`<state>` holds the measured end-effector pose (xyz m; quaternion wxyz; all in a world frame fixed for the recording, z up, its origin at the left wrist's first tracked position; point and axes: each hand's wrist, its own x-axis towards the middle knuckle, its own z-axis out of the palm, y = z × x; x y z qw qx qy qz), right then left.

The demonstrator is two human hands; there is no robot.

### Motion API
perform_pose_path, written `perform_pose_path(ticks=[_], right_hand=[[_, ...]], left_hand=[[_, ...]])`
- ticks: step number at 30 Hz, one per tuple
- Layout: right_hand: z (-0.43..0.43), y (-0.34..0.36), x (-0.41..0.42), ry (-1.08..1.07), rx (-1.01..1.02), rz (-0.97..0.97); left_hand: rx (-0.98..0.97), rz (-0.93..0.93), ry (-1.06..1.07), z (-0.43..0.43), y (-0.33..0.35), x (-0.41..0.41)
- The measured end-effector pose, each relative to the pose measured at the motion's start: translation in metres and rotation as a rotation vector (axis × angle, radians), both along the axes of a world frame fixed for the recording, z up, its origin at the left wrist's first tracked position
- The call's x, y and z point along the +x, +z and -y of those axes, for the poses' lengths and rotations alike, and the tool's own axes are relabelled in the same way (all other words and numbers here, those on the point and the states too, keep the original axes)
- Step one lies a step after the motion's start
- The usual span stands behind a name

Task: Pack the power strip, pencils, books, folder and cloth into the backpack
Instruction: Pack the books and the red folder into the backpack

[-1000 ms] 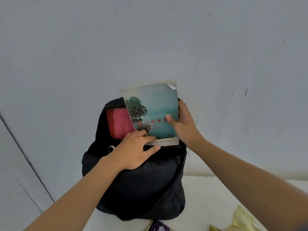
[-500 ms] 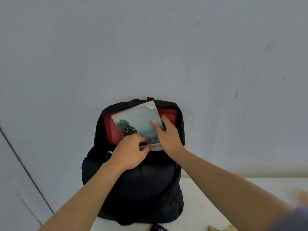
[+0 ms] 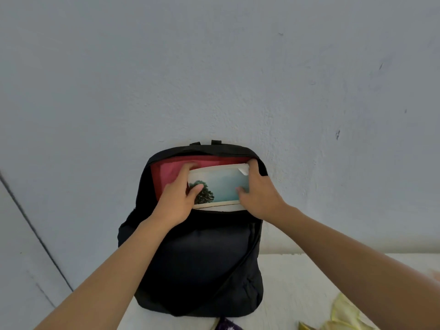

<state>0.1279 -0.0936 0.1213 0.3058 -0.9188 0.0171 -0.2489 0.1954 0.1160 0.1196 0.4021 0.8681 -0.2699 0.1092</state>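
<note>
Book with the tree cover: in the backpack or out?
Partly in. The book sits in the backpack's open mouth, lower edge at the front rim, cover exposed; left hand and right hand grip its ends.

Book (image 3: pixel 221 184) partly inside backpack (image 3: pixel 202 258)

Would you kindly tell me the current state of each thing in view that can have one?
backpack: upright against the wall, top open.
book: partly inside the backpack's opening, top corner curled.
red folder: inside the backpack, behind the book.
left hand: grips the book's left edge.
right hand: grips the book's right edge.
yellow cloth: crumpled on the table, not yet packed.
</note>
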Motion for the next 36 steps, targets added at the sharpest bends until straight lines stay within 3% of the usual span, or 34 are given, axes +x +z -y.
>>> perform_pose_path(ticks=[3,5,7,10,14,17,20,24,28,33,36], right_hand=[[-0.001,0.004,-0.001,0.041,-0.13,0.303],[0.006,0.002,0.005,0.036,-0.237,0.372],[0.015,-0.006,0.01,-0.009,-0.312,0.274],[0.02,-0.02,0.009,-0.031,-0.404,0.127],[0.029,-0.014,0.013,0.072,-0.286,0.133],[0.033,-0.017,0.013,0.117,-0.201,0.222],[0.025,-0.023,0.015,0.158,-0.22,0.237],[0.01,-0.016,0.02,0.061,-0.368,-0.029],[0.008,-0.015,0.012,-0.017,-0.435,-0.151],[0.003,-0.028,0.002,-0.018,-0.601,-0.077],[-0.003,-0.024,-0.004,-0.027,-0.573,-0.117]], left_hand=[[0.158,0.012,-0.047,0.004,0.013,0.01],[0.276,-0.037,-0.089,0.007,0.019,0.017],[0.405,-0.084,-0.135,0.014,0.015,0.017],[0.379,-0.071,-0.118,0.02,-0.002,0.012],[0.245,0.154,-0.037,0.012,-0.003,0.012],[0.159,0.174,-0.025,0.005,0.0,0.012],[0.261,0.086,0.016,0.0,-0.004,0.021],[0.398,0.007,0.017,0.0,-0.014,0.025],[0.514,0.098,-0.068,0.002,-0.018,0.018],[0.507,0.198,-0.088,0.0,-0.022,0.011],[0.593,0.265,-0.051,0.009,-0.022,0.002]])
